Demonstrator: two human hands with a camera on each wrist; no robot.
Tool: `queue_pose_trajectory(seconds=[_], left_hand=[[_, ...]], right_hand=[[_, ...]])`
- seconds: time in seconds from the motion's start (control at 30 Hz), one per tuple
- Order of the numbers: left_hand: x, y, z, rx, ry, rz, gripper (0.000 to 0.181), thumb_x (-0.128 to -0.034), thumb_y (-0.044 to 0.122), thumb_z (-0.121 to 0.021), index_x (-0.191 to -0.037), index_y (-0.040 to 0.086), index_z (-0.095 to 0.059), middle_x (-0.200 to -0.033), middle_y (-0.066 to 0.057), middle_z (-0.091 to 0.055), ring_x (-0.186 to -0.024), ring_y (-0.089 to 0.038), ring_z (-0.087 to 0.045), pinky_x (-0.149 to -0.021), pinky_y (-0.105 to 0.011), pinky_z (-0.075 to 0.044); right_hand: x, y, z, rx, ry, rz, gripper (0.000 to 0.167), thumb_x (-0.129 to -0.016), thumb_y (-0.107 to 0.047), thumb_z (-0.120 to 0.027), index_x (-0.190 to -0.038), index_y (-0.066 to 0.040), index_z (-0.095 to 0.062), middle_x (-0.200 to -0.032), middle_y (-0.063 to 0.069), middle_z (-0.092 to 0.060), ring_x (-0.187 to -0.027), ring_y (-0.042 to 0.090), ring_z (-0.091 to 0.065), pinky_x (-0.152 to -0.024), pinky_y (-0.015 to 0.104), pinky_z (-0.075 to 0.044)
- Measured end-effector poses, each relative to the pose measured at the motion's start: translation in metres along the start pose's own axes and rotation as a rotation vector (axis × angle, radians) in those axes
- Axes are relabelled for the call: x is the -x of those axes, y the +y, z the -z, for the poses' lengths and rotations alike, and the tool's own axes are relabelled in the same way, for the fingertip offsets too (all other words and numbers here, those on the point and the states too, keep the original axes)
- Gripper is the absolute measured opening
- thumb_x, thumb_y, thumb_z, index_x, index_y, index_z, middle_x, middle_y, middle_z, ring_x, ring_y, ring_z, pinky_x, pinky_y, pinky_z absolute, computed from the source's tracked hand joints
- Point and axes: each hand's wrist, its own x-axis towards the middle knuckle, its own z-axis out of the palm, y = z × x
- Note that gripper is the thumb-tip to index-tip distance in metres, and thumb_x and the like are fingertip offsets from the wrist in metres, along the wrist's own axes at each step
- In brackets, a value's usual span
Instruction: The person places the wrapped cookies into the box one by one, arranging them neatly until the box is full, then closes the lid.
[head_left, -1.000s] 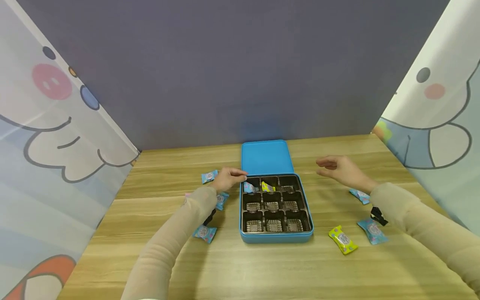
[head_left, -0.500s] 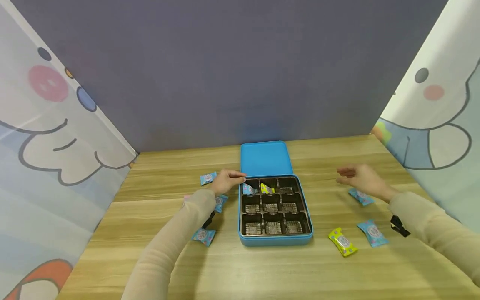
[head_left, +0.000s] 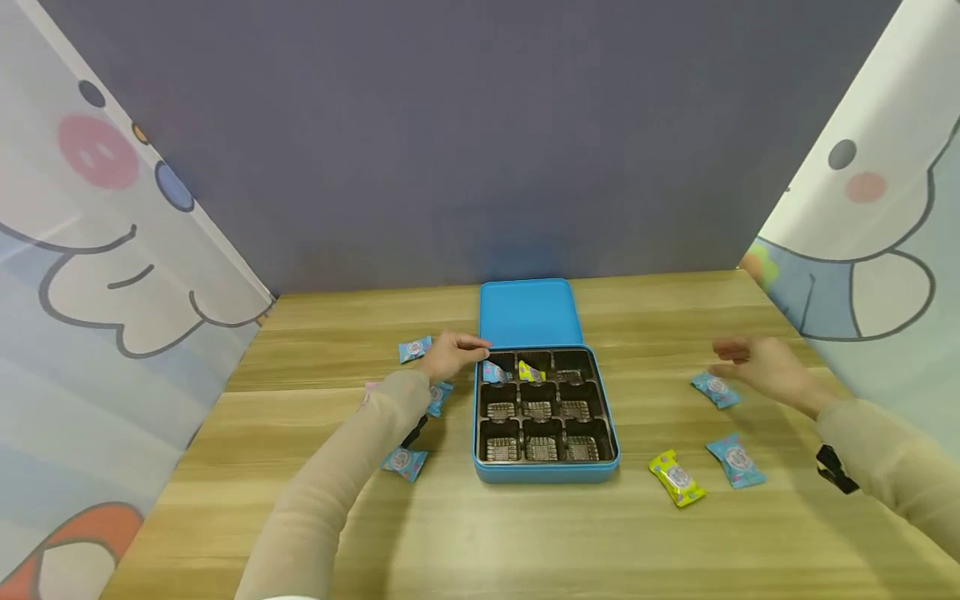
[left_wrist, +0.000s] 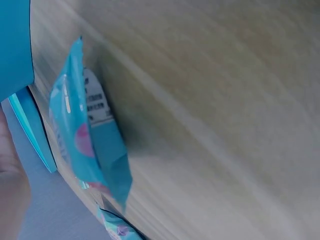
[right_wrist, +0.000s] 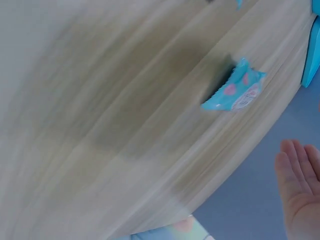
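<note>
A blue hinged box [head_left: 546, 473] stands with its lid [head_left: 529, 312] laid back and a dark tray of square compartments inside. In the back row, a blue wrapped candy [head_left: 495, 372] sits in the left compartment and a yellow wrapped candy [head_left: 531, 372] in the middle one. My left hand [head_left: 450, 355] holds the box's back left corner between thumb and fingers. To the right, my right hand [head_left: 765, 367], holding nothing, hovers with loosely bent fingers beside a blue candy [head_left: 715, 389]. The right wrist view shows this hand [right_wrist: 302, 190] apart from a candy [right_wrist: 239, 90].
Right of the box lie another blue candy [head_left: 737, 461] and a yellow candy [head_left: 677, 478]. On the left are blue candies [head_left: 415, 349], [head_left: 405, 462], one partly behind my wrist [head_left: 438, 398], and a pink scrap [head_left: 371, 388]. A grey panel [head_left: 480, 142] closes the table's back.
My right hand has moved right and a little down, away from the box, to near the back right blue candy. My left hand has stayed at the box's corner.
</note>
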Motion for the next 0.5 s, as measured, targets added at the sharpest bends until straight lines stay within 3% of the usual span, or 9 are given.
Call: queue_pose_trajectory(seconds=[0.37, 0.5], left_hand=[[-0.002, -0.006, 0.004, 0.009, -0.026, 0.023, 0.029, -0.0892, 0.021, -0.061, -0.116, 0.011, -0.065, -0.125, -0.007, -0.057, -0.115, -0.024, -0.053, -0.097, -0.040, -0.046], [-0.003, -0.007, 0.000, 0.007, -0.034, -0.010, 0.031, -0.0895, 0.021, -0.061, -0.118, 0.008, -0.064, -0.125, -0.009, -0.057, -0.114, -0.026, -0.054, -0.096, -0.040, -0.047]], right_hand=[[0.012, 0.017, -0.010, -0.052, -0.014, -0.037, 0.061, -0.094, -0.037, -0.050, -0.126, 0.014, -0.044, -0.122, 0.035, -0.050, -0.110, 0.049, -0.049, -0.086, 0.056, -0.046], [0.019, 0.024, -0.019, -0.063, -0.008, -0.063, 0.063, -0.094, -0.039, -0.049, -0.127, 0.015, -0.043, -0.123, 0.036, -0.048, -0.111, 0.051, -0.048, -0.086, 0.057, -0.045]])
